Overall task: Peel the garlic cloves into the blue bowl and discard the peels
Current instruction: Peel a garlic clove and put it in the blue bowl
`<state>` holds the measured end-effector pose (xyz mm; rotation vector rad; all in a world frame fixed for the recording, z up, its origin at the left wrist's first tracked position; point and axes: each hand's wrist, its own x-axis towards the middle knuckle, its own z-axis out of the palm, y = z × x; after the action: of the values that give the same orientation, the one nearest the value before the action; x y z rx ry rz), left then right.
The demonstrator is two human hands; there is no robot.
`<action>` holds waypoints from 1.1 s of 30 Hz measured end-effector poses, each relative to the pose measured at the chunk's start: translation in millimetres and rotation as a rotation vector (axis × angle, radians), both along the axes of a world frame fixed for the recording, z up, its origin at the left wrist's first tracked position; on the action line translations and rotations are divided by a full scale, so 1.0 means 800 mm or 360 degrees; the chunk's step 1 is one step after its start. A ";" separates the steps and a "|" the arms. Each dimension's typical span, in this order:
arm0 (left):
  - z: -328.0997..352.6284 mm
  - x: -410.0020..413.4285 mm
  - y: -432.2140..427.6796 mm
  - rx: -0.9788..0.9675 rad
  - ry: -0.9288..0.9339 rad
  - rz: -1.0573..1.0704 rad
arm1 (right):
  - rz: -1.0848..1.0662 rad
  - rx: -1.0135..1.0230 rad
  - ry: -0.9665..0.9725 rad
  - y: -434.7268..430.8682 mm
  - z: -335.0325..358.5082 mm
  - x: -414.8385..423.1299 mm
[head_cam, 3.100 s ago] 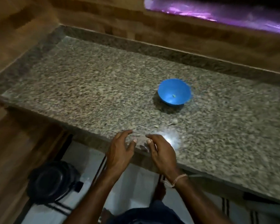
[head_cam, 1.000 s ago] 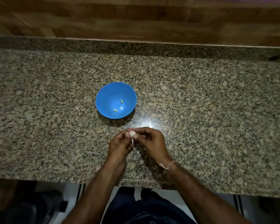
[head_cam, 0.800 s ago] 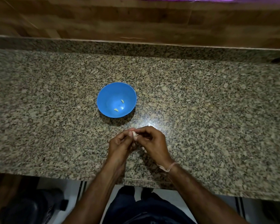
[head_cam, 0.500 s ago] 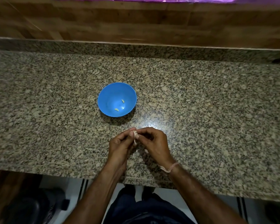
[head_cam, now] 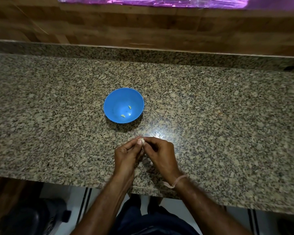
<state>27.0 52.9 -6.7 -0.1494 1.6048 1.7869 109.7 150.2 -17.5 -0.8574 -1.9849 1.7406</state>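
A blue bowl [head_cam: 109,104] stands in the middle of the granite counter [head_cam: 210,116]. Two pale peeled cloves [head_cam: 123,116] lie inside it. Just in front of the bowl, my left hand [head_cam: 126,154] and my right hand [head_cam: 159,154] meet over the counter. Between their fingertips they pinch one small pale garlic clove [head_cam: 141,140]. A thin strip of peel hangs from it between the hands. Most of the clove is hidden by my fingers.
A wooden wall [head_cam: 143,28] rises behind the counter, with a purple glossy strip [head_cam: 159,1] at the top. The counter's front edge [head_cam: 143,189] runs under my wrists. A dark round bin [head_cam: 32,217] sits on the floor at lower left.
The view swung from the counter's left corner to face the bowl. My hands came up off the counter edge and took hold of a clove. Over the last second they barely move.
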 end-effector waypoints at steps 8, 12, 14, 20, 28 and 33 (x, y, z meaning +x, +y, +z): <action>0.009 0.003 -0.001 -0.0075 0.0160 0.0007 | 0.0047 0.0254 -0.0087 0.001 0.004 -0.001; 0.008 0.005 0.000 -0.0113 0.0173 -0.0006 | 0.0065 0.0312 -0.0153 0.001 -0.002 0.000; 0.006 0.006 -0.001 -0.0125 0.0131 -0.0001 | 0.0090 0.0331 -0.0155 0.002 -0.004 0.002; 0.009 0.004 0.000 -0.0064 -0.0032 0.0059 | 0.0106 0.0207 -0.0072 0.010 -0.006 0.002; 0.002 0.004 0.006 -0.0127 -0.0049 0.0053 | -0.0112 -0.0063 -0.0113 0.003 -0.026 -0.004; -0.016 -0.014 -0.006 -0.0587 0.0591 -0.0072 | -0.0173 -0.0059 -0.0211 0.012 -0.034 0.000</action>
<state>15.6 48.0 -19.8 0.0534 2.1773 1.5300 110.0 160.0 -45.0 -1.0978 -1.9532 1.7041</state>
